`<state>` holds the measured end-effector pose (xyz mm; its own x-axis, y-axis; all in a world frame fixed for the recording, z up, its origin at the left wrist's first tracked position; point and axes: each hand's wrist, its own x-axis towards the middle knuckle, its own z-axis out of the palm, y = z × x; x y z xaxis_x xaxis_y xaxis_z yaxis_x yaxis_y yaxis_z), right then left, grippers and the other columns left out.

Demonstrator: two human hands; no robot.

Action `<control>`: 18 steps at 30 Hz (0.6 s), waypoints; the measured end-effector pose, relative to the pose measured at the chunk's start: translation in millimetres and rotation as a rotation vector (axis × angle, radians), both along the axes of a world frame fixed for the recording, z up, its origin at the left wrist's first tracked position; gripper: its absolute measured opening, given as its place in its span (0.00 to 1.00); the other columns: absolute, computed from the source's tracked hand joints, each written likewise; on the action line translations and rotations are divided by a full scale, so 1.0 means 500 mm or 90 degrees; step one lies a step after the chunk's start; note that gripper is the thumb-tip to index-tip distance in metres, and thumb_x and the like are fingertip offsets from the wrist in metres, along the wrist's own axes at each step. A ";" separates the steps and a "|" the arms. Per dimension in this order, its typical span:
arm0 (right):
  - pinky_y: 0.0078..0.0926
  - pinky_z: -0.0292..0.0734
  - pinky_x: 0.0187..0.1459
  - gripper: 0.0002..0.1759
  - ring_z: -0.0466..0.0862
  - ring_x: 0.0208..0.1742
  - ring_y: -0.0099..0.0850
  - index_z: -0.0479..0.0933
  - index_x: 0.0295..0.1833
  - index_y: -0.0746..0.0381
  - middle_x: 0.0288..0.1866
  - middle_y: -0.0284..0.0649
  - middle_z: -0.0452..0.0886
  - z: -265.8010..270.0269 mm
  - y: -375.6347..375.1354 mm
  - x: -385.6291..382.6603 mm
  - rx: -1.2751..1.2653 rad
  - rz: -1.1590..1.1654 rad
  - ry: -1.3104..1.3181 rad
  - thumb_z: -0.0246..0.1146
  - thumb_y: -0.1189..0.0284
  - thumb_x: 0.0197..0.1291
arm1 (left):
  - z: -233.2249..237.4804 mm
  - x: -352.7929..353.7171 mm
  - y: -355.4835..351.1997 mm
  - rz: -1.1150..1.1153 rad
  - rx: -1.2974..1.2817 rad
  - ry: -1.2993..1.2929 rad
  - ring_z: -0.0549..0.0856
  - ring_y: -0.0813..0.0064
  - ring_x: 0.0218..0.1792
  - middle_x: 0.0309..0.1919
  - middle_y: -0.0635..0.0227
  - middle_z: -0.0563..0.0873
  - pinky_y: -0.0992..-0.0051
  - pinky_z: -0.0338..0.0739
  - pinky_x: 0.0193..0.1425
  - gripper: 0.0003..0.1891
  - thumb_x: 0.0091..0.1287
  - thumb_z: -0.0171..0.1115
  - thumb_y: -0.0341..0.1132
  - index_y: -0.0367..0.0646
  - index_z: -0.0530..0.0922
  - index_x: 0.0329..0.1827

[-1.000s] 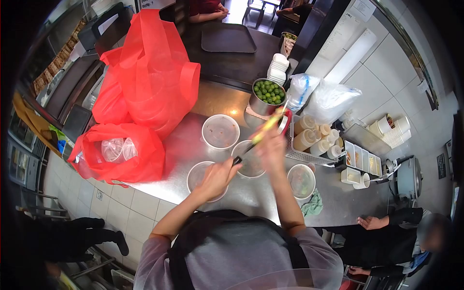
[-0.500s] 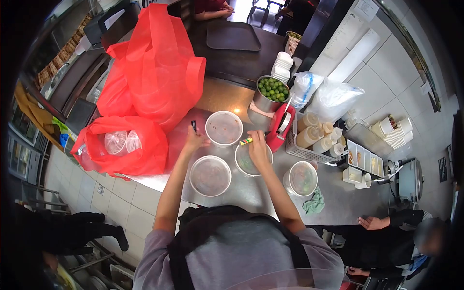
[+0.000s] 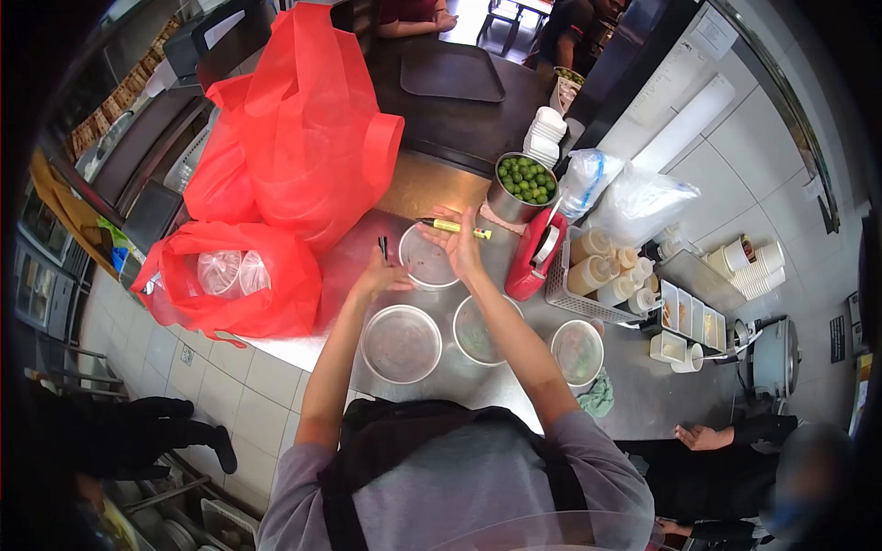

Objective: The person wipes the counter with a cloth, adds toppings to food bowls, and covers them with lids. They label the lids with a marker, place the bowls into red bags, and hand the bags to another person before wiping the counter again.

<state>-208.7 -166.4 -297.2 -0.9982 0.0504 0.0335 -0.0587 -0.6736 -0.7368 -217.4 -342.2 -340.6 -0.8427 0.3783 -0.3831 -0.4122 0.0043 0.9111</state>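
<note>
My right hand [image 3: 462,250] holds a yellow marker [image 3: 462,228] over the far lidded tub [image 3: 424,262], its dark tip pointing left. My left hand [image 3: 379,277] is at that tub's left edge, with a small black cap [image 3: 383,246] sticking up from its fingers. Nearer to me stands another round tub [image 3: 401,344] with a cloudy lid. Part of a third tub [image 3: 478,340] is hidden under my right forearm. A further tub [image 3: 578,354] sits to the right, beside a green cloth [image 3: 598,396].
Red bags [image 3: 294,156] stand at the left. A pot of green limes [image 3: 523,182], a red tape dispenser [image 3: 537,250] and a basket of sauce bottles [image 3: 606,275] line the back right. Another person's hand [image 3: 705,437] shows at the right; more people are beyond the counter.
My right hand has moved up and left with the marker, from the middle tub to the far one. My left hand has stayed near that tub's left side. The view has shifted slightly.
</note>
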 end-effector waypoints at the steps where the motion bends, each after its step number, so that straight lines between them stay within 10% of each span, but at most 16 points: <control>1: 0.28 0.78 0.44 0.23 0.82 0.37 0.32 0.72 0.45 0.67 0.45 0.47 0.77 -0.009 -0.001 -0.012 0.054 -0.005 -0.008 0.50 0.55 0.66 | 0.012 0.005 0.005 0.000 0.011 -0.015 0.85 0.61 0.28 0.31 0.54 0.77 0.68 0.84 0.29 0.35 0.55 0.68 0.32 0.39 0.48 0.52; 9: 0.21 0.61 0.18 0.13 0.68 0.15 0.19 0.67 0.26 0.60 0.15 0.28 0.70 -0.070 0.019 -0.042 0.434 -0.035 0.018 0.65 0.71 0.53 | 0.016 0.005 0.018 0.025 0.027 -0.056 0.85 0.61 0.24 0.26 0.55 0.78 0.69 0.84 0.29 0.32 0.56 0.68 0.34 0.40 0.49 0.47; 18: 0.21 0.59 0.19 0.14 0.66 0.16 0.19 0.65 0.21 0.60 0.14 0.29 0.66 -0.068 -0.001 -0.036 0.665 -0.158 0.110 0.65 0.73 0.46 | -0.003 -0.003 0.013 0.013 0.038 -0.074 0.85 0.62 0.26 0.28 0.58 0.77 0.68 0.85 0.31 0.30 0.55 0.70 0.36 0.42 0.52 0.44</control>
<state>-226.5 -166.7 -331.4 -0.9419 0.1145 0.3159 -0.2649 0.3252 -0.9078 -219.0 -335.4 -342.3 -0.8020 0.3866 -0.4555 -0.5142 -0.0585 0.8557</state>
